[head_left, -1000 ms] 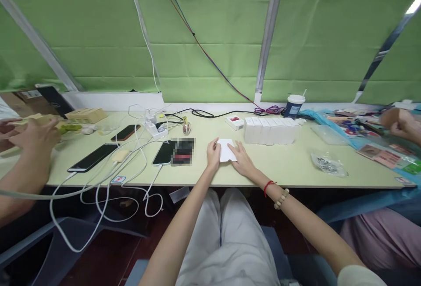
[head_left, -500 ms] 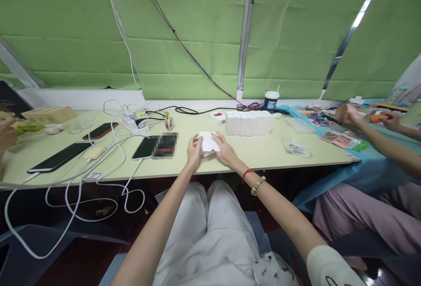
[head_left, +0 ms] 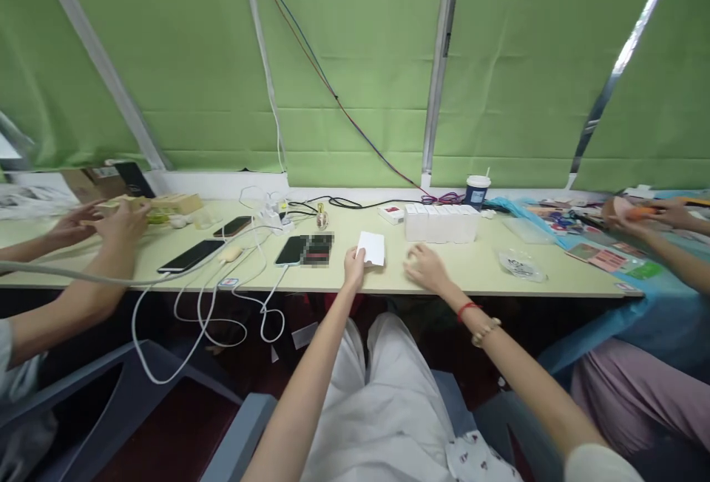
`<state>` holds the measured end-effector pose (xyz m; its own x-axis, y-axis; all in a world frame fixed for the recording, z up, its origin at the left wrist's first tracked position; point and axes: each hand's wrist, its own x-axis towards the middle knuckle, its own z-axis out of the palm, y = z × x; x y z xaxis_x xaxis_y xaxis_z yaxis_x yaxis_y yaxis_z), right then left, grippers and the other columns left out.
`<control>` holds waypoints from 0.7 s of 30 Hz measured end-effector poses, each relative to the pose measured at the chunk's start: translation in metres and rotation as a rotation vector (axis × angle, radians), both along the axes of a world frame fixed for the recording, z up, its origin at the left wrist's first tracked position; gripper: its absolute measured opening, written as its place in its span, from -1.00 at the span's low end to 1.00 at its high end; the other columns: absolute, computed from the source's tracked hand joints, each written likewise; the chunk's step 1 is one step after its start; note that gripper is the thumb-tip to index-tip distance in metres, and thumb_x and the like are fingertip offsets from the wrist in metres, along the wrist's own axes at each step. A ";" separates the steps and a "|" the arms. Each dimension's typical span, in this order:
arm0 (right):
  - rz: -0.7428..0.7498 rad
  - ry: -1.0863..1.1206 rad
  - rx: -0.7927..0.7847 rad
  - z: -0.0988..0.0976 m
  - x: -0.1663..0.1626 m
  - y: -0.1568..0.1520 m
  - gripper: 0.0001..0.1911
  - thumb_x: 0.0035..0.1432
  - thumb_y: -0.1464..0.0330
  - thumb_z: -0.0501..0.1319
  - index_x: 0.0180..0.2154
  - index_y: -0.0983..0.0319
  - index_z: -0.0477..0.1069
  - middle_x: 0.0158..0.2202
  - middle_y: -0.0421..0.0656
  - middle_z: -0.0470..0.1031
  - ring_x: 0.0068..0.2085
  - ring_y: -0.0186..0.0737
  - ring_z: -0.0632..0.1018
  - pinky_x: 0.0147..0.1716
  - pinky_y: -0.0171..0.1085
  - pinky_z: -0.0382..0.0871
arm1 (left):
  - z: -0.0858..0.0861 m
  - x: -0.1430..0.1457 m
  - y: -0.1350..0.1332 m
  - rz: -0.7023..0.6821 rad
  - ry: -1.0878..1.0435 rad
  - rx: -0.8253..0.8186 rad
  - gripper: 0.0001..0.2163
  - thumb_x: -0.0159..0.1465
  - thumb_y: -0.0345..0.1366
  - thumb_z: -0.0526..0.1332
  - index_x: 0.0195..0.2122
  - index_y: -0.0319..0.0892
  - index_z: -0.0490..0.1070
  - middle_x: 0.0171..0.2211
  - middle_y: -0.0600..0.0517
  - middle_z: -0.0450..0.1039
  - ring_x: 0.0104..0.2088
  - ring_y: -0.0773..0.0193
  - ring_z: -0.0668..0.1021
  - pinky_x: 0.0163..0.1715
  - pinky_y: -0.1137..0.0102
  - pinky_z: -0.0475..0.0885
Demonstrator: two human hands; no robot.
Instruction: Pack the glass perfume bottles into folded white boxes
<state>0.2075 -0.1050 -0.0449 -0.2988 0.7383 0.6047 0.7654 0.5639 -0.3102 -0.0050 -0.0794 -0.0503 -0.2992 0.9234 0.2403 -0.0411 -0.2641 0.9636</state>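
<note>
A small white card or flat box (head_left: 372, 248) is held up off the pale green table (head_left: 477, 275) by its left edge, pinched in my left hand (head_left: 353, 267). My right hand (head_left: 424, 267) rests on the table just to the right of it, apart from the card, fingers loosely curled with nothing visible in them. Behind my right hand stands a row of white boxes (head_left: 441, 222).
Phones (head_left: 191, 255) on white charging cables (head_left: 211, 304) lie to the left. A paper cup (head_left: 476, 190) stands at the back. A clear bag (head_left: 519, 266) lies to the right. Other people's hands work at the far left (head_left: 119, 219) and far right (head_left: 632, 212).
My right hand has let go of the white card and moved right onto the table. My left hand has lifted the card. The view has swung and pulled back.
</note>
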 end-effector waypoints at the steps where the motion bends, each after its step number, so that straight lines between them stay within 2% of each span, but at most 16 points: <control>1: -0.142 -0.026 -0.033 -0.003 0.023 -0.001 -0.82 0.06 0.26 0.10 -0.36 0.24 0.33 -0.27 -0.04 0.39 -0.17 -0.08 0.42 -0.10 -0.10 0.27 | -0.001 0.000 0.000 0.021 0.004 0.000 -0.80 0.07 -0.25 0.14 -0.38 -0.28 0.43 -0.17 -0.14 0.40 -0.17 0.17 0.48 -0.20 0.33 0.40; 2: -0.308 -0.018 -0.067 -0.005 0.048 -0.001 -0.82 0.04 0.25 0.09 -0.40 0.24 0.31 -0.32 -0.06 0.38 -0.21 -0.08 0.42 -0.16 -0.13 0.28 | -0.002 0.000 0.001 0.036 0.007 0.000 -0.81 0.07 -0.26 0.14 -0.38 -0.28 0.42 -0.20 -0.13 0.41 -0.18 0.17 0.48 -0.19 0.33 0.39; 4: -0.621 -0.014 -0.102 -0.009 0.100 -0.002 -0.77 -0.06 0.23 0.15 -0.36 0.24 0.33 -0.27 -0.03 0.37 -0.15 -0.01 0.39 -0.17 -0.11 0.26 | -0.002 0.000 0.001 0.045 0.013 0.003 -0.83 0.07 -0.28 0.13 -0.39 -0.27 0.42 -0.23 -0.12 0.41 -0.21 0.18 0.49 -0.20 0.33 0.38; 6: -0.846 -0.038 -0.110 -0.010 0.147 -0.004 -0.53 -0.13 0.18 0.21 -0.14 0.25 0.32 -0.14 0.06 0.34 -0.06 0.11 0.36 -0.13 -0.03 0.23 | -0.001 0.001 0.001 0.048 0.018 0.002 -0.84 0.07 -0.29 0.12 -0.40 -0.27 0.41 -0.22 -0.11 0.41 -0.22 0.18 0.49 -0.20 0.33 0.38; 8: -0.981 -0.049 -0.180 -0.007 0.182 -0.007 -0.37 -0.08 0.18 0.19 0.04 0.30 0.24 -0.07 0.16 0.32 -0.03 0.19 0.37 -0.15 0.02 0.22 | 0.001 0.001 0.000 0.050 0.025 -0.002 -0.84 0.08 -0.30 0.11 -0.40 -0.26 0.41 -0.21 -0.11 0.40 -0.22 0.19 0.48 -0.19 0.33 0.37; 11: -0.983 -0.097 -0.386 0.006 0.215 -0.012 -0.47 0.01 0.39 0.14 0.08 0.33 0.27 -0.22 0.17 0.43 -0.17 0.12 0.48 -0.29 -0.08 0.27 | 0.003 0.001 -0.002 0.044 0.050 -0.008 -0.86 0.07 -0.30 0.11 -0.43 -0.25 0.40 -0.22 -0.09 0.39 -0.21 0.19 0.47 -0.20 0.34 0.36; 13: -0.969 -0.150 -0.419 0.019 0.226 -0.014 -0.58 0.00 0.52 0.11 -0.05 0.30 0.40 -0.30 0.14 0.46 -0.25 0.03 0.50 -0.37 -0.16 0.26 | 0.004 0.001 -0.003 0.041 0.069 -0.009 -0.87 0.06 -0.30 0.12 -0.45 -0.24 0.39 -0.23 -0.07 0.39 -0.22 0.19 0.46 -0.20 0.34 0.36; 16: -0.960 -0.201 -0.347 0.041 0.232 -0.017 -0.75 0.05 0.52 0.12 -0.25 0.29 0.52 -0.28 0.18 0.44 -0.16 0.05 0.47 -0.34 -0.13 0.23 | 0.004 0.001 -0.004 0.048 0.088 -0.005 -0.86 0.06 -0.27 0.13 -0.45 -0.23 0.39 -0.24 -0.07 0.38 -0.21 0.19 0.46 -0.21 0.35 0.37; 19: -0.958 -0.240 -0.152 0.061 0.244 -0.018 -0.75 0.15 0.44 0.11 -0.21 0.32 0.54 -0.12 0.28 0.34 0.02 0.10 0.35 -0.25 -0.05 0.19 | 0.003 0.000 -0.005 0.040 0.106 0.002 -0.85 0.05 -0.25 0.14 -0.46 -0.23 0.39 -0.24 -0.07 0.38 -0.23 0.20 0.46 -0.25 0.37 0.38; 21: -0.950 -0.200 -0.105 0.074 0.262 -0.016 -0.70 0.19 0.48 0.05 -0.19 0.33 0.54 -0.12 0.32 0.32 -0.04 0.06 0.39 -0.29 -0.04 0.18 | 0.003 -0.001 -0.005 0.022 0.117 -0.002 -0.83 0.06 -0.23 0.13 -0.46 -0.24 0.39 -0.24 -0.08 0.37 -0.26 0.21 0.46 -0.32 0.39 0.39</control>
